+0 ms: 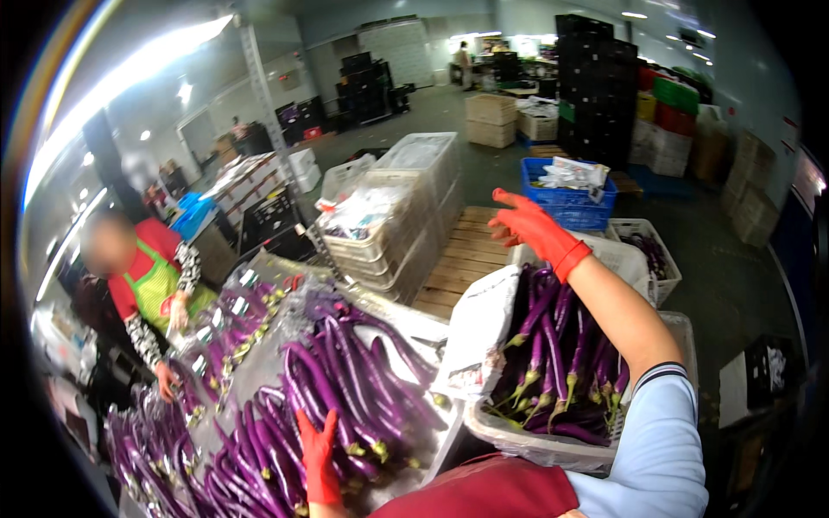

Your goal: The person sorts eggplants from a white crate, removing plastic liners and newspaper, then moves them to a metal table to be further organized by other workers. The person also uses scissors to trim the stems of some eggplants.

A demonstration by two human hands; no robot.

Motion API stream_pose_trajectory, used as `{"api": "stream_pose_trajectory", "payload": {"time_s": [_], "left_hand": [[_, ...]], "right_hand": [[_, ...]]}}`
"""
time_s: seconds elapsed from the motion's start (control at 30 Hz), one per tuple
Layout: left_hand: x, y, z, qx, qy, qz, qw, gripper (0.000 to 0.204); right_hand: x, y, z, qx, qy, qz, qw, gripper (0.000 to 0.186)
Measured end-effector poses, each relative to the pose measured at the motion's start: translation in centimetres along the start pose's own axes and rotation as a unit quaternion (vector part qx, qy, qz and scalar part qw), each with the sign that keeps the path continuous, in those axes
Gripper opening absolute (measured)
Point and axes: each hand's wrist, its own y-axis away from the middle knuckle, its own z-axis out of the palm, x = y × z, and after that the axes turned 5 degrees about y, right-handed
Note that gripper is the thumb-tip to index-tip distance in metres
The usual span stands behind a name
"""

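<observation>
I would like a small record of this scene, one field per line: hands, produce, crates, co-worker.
Left hand: red-gloved, at the eggplants on the metal table; exact contact unclear
Right hand: red-gloved, raised, fingers apart, no held object visible
White crate: right of the table, holding more eggplants
Blue crate: farther ahead
Co-worker: left side, green apron, one hand at eggplants

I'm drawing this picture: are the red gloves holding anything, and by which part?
No hold shows. The raised right hand looks empty; the left hand is spread over the eggplants, gripping none that I can see.
</observation>
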Motion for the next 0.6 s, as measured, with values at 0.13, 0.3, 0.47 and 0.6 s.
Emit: {"api": "stream_pose_trajectory", "payload": {"time_s": [0.13, 0.3, 0.47, 0.6], "left_hand": [[-0.1, 0.4, -0.3, 0.001, 0.010, 0.038, 0.999, 0.102], [-0.9, -0.1, -0.4, -0.005, 0.012, 0.062, 0.998, 0.099], [1.2, 1.1, 0.1, -0.065, 0.125, -0.020, 0.990, 0.098], [-3.7, -2.3, -2.0, -0.002, 0.000, 0.039, 0.999, 0.097]], "right_hand": [[2.9, -2.7, 8.1, -0.134, 0.024, 0.056, 0.989, 0.082], [9.1, -5.6, 15.4, -0.031, 0.232, -0.031, 0.972, 0.110], [10.9, -5.1, 15.8, 0.007, 0.180, 0.005, 0.984, 0.111], [7.8, -4.9, 15.4, -0.056, 0.136, 0.004, 0.989, 0.103]]}}
